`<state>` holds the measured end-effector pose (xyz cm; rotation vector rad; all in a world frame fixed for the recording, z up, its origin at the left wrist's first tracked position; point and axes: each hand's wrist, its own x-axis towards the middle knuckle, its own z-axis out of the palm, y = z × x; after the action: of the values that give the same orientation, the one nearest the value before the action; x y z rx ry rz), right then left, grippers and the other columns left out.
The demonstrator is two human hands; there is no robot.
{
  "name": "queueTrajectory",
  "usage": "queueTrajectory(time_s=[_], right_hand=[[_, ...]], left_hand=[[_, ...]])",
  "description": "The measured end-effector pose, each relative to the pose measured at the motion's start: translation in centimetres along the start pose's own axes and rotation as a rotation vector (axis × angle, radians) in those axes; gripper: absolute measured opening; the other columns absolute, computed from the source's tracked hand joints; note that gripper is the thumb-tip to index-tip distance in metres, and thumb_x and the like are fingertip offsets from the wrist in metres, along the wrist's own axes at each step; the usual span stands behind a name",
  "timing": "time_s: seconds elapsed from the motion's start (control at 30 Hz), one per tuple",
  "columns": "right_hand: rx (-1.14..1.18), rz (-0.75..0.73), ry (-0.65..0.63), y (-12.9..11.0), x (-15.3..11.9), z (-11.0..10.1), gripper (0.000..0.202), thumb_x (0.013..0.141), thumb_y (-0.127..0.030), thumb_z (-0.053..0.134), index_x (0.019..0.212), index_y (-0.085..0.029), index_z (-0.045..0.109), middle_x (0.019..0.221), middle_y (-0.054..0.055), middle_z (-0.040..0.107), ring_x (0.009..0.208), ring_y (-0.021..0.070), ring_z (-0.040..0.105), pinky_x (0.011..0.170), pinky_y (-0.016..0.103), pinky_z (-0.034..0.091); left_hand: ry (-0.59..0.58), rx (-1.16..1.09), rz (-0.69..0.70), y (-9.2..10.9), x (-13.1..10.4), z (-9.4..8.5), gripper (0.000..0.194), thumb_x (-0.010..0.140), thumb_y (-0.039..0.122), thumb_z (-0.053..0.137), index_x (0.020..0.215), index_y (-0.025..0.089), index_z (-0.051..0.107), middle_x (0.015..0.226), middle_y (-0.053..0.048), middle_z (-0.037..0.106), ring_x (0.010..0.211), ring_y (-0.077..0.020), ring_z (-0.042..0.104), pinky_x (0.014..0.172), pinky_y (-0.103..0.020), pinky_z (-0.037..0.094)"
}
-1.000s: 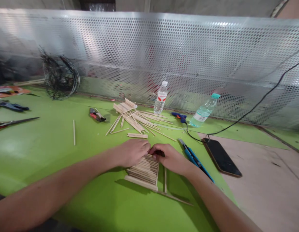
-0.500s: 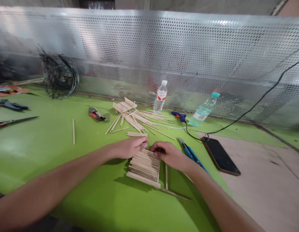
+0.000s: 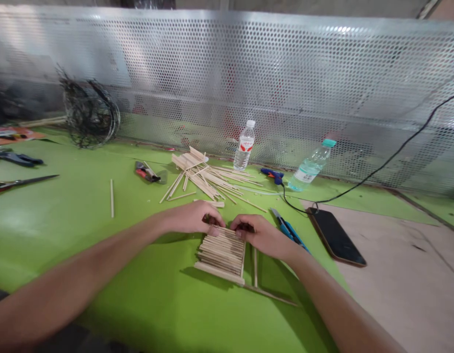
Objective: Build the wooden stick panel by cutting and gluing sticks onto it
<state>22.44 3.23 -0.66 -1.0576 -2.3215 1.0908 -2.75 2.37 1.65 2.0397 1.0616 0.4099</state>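
I saw the stick panel [image 3: 220,254] at near center, rows looking mostly laid; left hand [image 3: 196,217] and right hand [image 3: 259,234] pinched its far corners. Loose sticks [image 3: 203,186] lay unused, far side.

Workshop, clearly! Green worktop [image 3: 146,304] strewn with tools: blue cutter [image 3: 291,232] here, glue gun [image 3: 278,178] there, red-handled hand tool [image 3: 147,172] further left. Loose sticks [image 3: 202,184] heaped, stick panel [image 3: 223,252] up front, wire tangle [image 3: 78,117] against perforated metal screen [image 3: 182,59], bare grey wall [image 3: 322,7] behind!
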Motion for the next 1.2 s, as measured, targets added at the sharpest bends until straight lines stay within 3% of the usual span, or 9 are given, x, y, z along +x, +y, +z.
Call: queueTrajectory(time_s=[0.3, 0.63, 1.0, 1.2], right_hand=[[0.045, 0.025, -0.023, 0.1, 0.0, -0.3, 0.014, 0.086, -0.02, 0.059, 0.095, -0.02, 0.07, 0.094, 0.005, 0.072, 0.089, 0.0217, 0.064, 0.082, 0.035, 0.05], [0.098, 0.026, -0.012, 0.3, 0.1, -1.1, 0.014, 0.089, -0.031, 0.061, 0.096, -0.02, 0.065, 0.094, 0.005, 0.066, 0.09, 0.0216, 0.059, 0.083, 0.036, 0.047], [0.09, 0.033, -0.032, 0.4, -0.1, -0.7, 0.011, 0.088, -0.027, 0.062, 0.095, -0.02, 0.068, 0.094, 0.005, 0.07, 0.088, 0.0215, 0.062, 0.08, 0.036, 0.05], [0.082, 0.048, -0.049, 0.5, -0.2, -1.0, 0.017, 0.085, -0.019, 0.059, 0.095, -0.019, 0.072, 0.097, 0.007, 0.075, 0.092, 0.022, 0.068, 0.085, 0.037, 0.052]], left_hand=[[0.053, -0.069, 0.006, -0.4, 0.3, -0.4, 0.018, 0.084, 0.034, 0.076, 0.096, 0.024, 0.084, 0.099, -0.005, 0.081, 0.088, -0.0208, 0.071, 0.082, -0.033, 0.05], [0.157, -0.449, -0.055, -2.2, 1.7, 0.0, 0.03, 0.077, 0.042, 0.084, 0.094, 0.018, 0.082, 0.097, -0.01, 0.079, 0.089, -0.0199, 0.069, 0.086, -0.037, 0.052], [0.512, -0.615, -0.077, -3.7, 1.8, -1.7, 0.029, 0.082, 0.041, 0.078, 0.1, 0.018, 0.075, 0.092, -0.004, 0.07, 0.076, -0.0118, 0.056, 0.073, -0.028, 0.045], [0.471, -0.557, -0.126, -3.2, 1.7, -0.4, 0.027, 0.077, 0.037, 0.084, 0.097, 0.019, 0.08, 0.088, -0.006, 0.074, 0.073, -0.0146, 0.058, 0.067, -0.029, 0.043]])
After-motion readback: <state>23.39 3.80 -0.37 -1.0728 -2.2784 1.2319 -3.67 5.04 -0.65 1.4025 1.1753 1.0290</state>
